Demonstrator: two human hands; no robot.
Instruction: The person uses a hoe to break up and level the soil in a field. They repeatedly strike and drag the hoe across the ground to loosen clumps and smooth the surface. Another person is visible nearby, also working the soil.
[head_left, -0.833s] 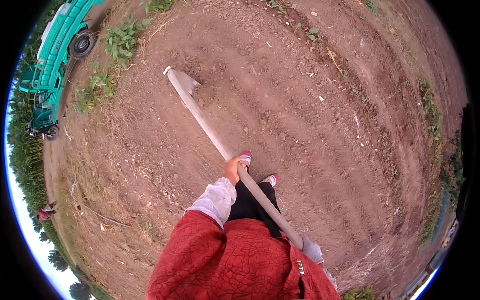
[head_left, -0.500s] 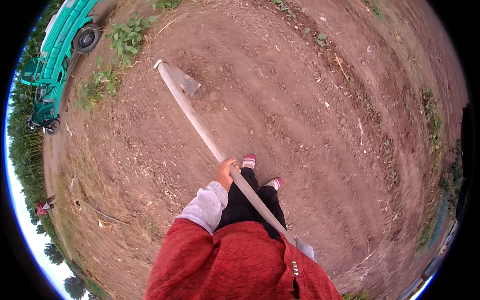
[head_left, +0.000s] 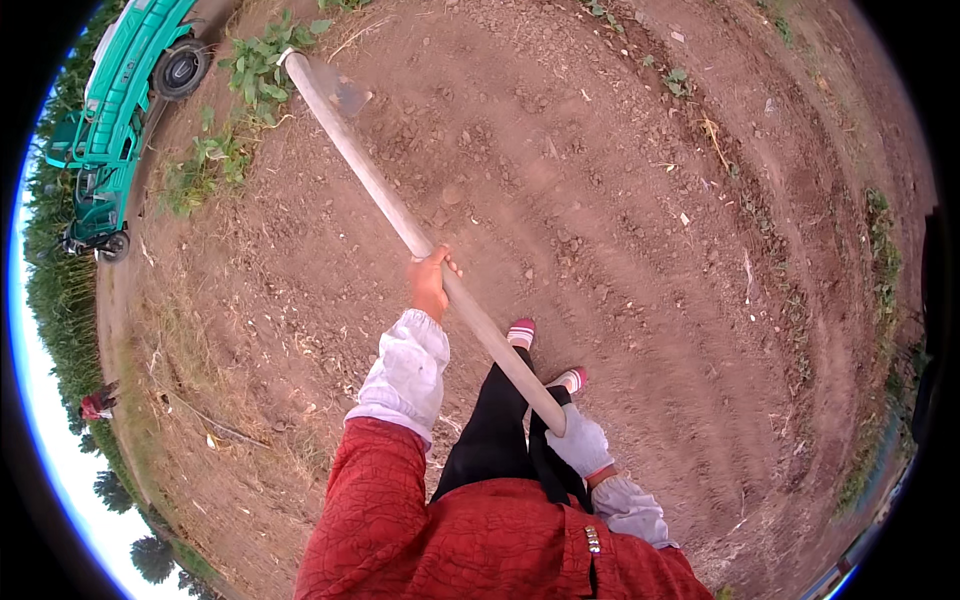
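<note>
A hoe [head_left: 375, 190] with a long pale wooden handle slants from the upper left down toward my body. Its flat metal blade [head_left: 348, 98] is at the far end, over or near the brown soil; whether it touches cannot be told. Bare-skinned, my left hand [head_left: 432, 280] wraps round the middle of the handle. My right hand [head_left: 582, 441], in a white glove, closes round the near end of the handle, in front of my legs. White sleeve covers show on both forearms below the red jacket sleeves.
Loose brown soil [head_left: 600, 230] with clods spreads all round my feet [head_left: 522, 333]. Leafy green plants [head_left: 262, 75] grow near the blade. A green three-wheeled truck [head_left: 110, 140] stands at the upper left. A person in red [head_left: 97, 403] is at the far left.
The hoe has moved forward and away from me, its blade now closer to the plants. Both arms have stretched out, and my gloved right hand has come into clear view.
</note>
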